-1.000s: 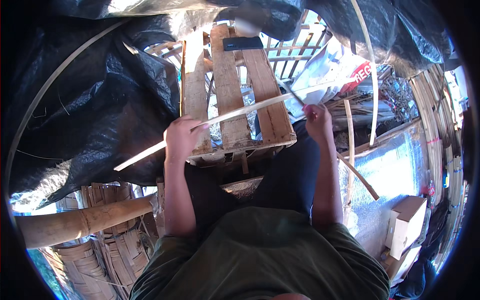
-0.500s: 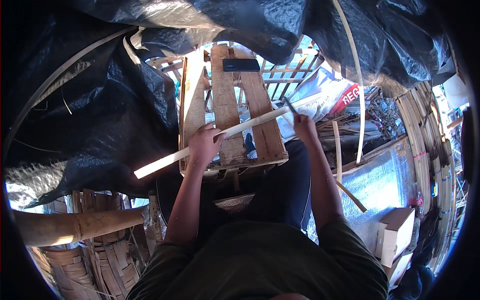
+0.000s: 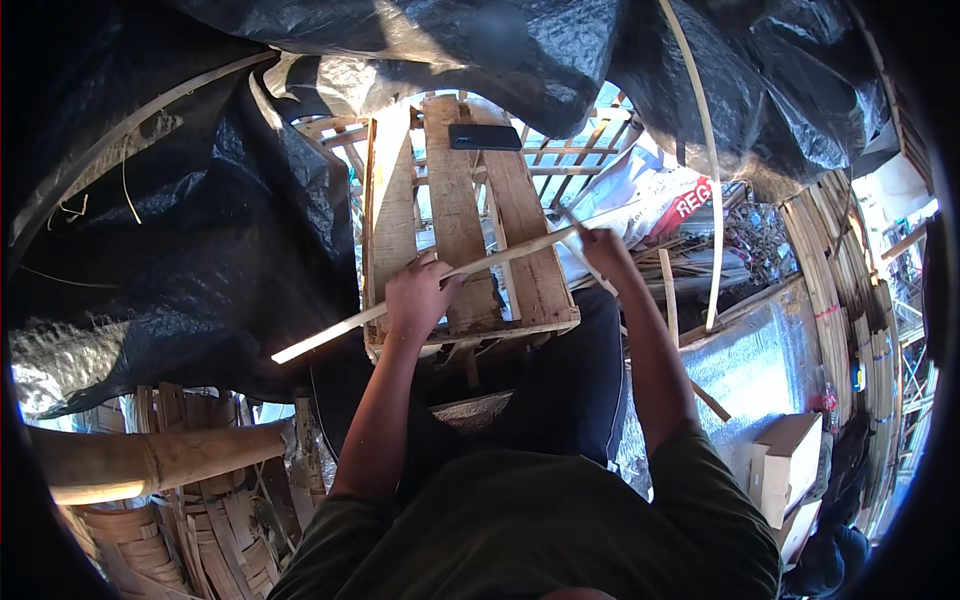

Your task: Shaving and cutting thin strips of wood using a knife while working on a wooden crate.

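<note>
A long pale bamboo strip [image 3: 510, 253] lies slantwise above a slatted wooden crate [image 3: 455, 215], its near end reaching past the crate's left side. My left hand [image 3: 422, 293] is closed around the strip left of its middle. Toward the far right end, my right hand [image 3: 606, 252] grips a knife [image 3: 572, 218]. Its dark blade meets the strip or lies right beside it; the contact is too small to make out. The knife's handle is hidden in my fist.
A dark phone [image 3: 485, 137] rests on the crate's far slats. Black plastic sheeting [image 3: 200, 220] hangs left and overhead. To the right are a white and red sack [image 3: 650, 195], bundled bamboo strips [image 3: 835, 270] and a cardboard box [image 3: 788, 465]. A thick bamboo pole [image 3: 160, 462] lies at lower left.
The strip has rolled slightly and shows a narrower face. My right hand and the knife have shifted a little left, with the blade tilted flatter. My left hand keeps hold of the strip.
</note>
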Tool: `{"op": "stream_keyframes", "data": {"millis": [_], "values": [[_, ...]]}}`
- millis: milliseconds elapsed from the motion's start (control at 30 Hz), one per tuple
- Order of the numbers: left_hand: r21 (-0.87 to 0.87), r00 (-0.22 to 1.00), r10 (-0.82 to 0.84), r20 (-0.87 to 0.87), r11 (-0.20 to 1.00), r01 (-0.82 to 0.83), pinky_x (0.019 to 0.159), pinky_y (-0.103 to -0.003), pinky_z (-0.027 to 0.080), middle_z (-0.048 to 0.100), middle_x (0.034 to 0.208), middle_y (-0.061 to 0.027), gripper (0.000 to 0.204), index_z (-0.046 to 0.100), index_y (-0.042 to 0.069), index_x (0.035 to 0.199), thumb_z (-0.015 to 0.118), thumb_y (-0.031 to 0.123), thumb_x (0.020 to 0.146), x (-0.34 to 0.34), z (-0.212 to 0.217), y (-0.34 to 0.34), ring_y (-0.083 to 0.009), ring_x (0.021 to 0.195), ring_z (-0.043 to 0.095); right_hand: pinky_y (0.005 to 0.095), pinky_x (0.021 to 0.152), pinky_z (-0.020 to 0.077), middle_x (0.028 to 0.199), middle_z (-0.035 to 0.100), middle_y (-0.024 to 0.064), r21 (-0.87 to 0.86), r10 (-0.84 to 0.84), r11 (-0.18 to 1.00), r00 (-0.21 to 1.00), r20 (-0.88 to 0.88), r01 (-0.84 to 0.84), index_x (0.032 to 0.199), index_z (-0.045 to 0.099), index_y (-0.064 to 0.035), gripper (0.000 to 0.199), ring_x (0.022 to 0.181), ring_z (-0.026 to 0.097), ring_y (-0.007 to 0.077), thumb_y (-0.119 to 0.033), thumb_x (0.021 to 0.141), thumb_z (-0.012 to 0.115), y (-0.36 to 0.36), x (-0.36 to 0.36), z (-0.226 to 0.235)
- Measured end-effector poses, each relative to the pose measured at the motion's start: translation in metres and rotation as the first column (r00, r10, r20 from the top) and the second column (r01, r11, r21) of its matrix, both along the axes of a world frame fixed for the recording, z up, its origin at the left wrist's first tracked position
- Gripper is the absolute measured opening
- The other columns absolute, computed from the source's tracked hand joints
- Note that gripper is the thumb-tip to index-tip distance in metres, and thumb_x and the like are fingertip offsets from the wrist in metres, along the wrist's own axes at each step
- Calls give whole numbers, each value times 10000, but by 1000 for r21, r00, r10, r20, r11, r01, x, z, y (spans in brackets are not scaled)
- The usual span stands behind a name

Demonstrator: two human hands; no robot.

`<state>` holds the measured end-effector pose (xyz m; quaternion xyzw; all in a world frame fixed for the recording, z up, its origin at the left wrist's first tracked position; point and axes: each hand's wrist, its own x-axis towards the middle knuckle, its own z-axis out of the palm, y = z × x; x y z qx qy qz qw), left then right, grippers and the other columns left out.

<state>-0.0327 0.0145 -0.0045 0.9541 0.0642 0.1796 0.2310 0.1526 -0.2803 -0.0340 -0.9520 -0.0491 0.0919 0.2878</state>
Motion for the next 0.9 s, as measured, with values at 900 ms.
{"op": "stream_keyframes", "data": {"millis": [900], "values": [[19,999,-48,-19,999,49,658,-391,529,651,784,-64,284,650,98,782,727,369,824,1,-1,11,-260,765,670,553,814,502,852,653,322,-92,-51,994,988,147,65,863,701,31,470,888,645,483,-357,978,461,28,-54,16]]}}
